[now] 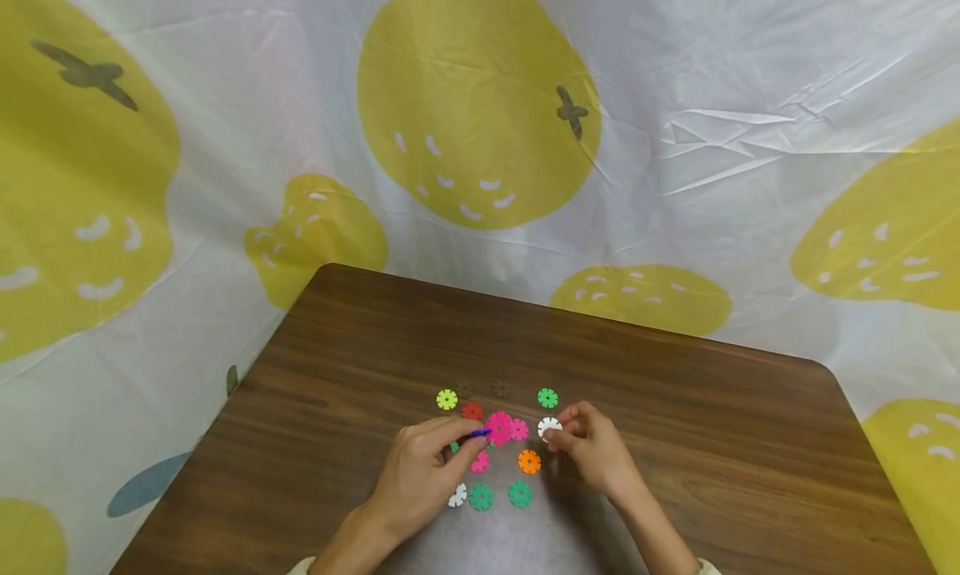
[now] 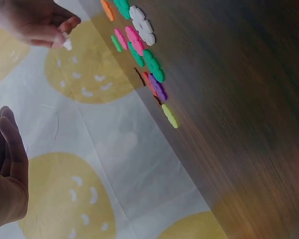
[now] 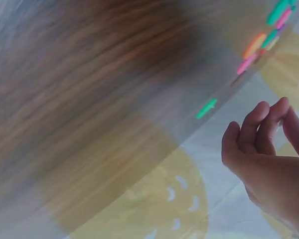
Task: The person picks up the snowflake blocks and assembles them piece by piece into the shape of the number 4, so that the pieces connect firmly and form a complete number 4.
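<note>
My left hand [image 1: 426, 473] pinches a blue notched disc [image 1: 478, 432], seen edge-on between thumb and fingers. A bright pink notched disc [image 1: 498, 428] meets the blue one's right end and seems joined to it. A white notched disc [image 1: 550, 428] is pinched by my right hand [image 1: 596, 448]; in the left wrist view this white disc [image 2: 67, 42] appears edge-on, raised off the table. Around both hands lie loose discs, among them an orange one [image 1: 529, 462], a green one [image 1: 547, 398], a red one [image 1: 472, 411] and a yellow one [image 1: 447, 400]. Fingers partly cover some discs.
The discs are spread on a dark wooden table [image 1: 712, 442] with rounded corners. Two brown discs blend into the wood behind the red one. A white curtain [image 1: 675, 208] printed with yellow fruit hangs close along the table's back and sides.
</note>
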Motion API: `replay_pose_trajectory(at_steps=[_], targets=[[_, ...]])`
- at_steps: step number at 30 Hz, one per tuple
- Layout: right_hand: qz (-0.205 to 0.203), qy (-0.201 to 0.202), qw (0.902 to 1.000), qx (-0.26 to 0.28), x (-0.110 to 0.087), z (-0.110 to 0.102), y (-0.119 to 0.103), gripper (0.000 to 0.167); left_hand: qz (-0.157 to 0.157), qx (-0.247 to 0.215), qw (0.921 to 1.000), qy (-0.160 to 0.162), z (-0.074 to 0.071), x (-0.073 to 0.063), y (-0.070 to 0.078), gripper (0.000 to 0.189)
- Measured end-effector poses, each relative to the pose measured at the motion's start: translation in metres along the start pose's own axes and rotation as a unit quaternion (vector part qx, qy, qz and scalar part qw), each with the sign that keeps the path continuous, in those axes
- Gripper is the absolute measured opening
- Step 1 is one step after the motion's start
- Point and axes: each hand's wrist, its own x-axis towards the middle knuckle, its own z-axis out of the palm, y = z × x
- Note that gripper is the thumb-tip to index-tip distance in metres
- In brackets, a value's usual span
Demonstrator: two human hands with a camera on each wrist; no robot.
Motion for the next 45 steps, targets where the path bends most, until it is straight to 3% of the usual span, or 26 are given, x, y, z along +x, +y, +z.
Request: replay_pose_trajectory(at_steps=[12,17,30,37,45], targets=[[0.006,-0.052,0.9941,0.095,-0.026,-0.016,-0.028,0.032,0.009,-0.005,0.9999,-0.005,0.002,0.000,0.000,0.011],[0.020,-0.053,0.9909,0.122,-0.036,-0.021,-0.038,0.036,0.016,0.000,0.9999,-0.004,0.002,0.000,0.000,0.011],[-0.025,-0.069,0.9867,0.145,-0.062,-0.026,-0.064,0.038,0.005,0.023,0.9997,-0.007,0.003,-0.003,-0.001,0.008],[-0.030,-0.056,0.9896,0.129,-0.072,-0.023,-0.072,0.035,-0.003,0.018,0.9997,-0.016,0.003,-0.004,0.001,0.009],[-0.112,0.019,0.9931,0.027,-0.082,-0.016,-0.080,0.022,0.008,0.021,0.9996,-0.019,0.004,-0.003,0.003,0.008]])
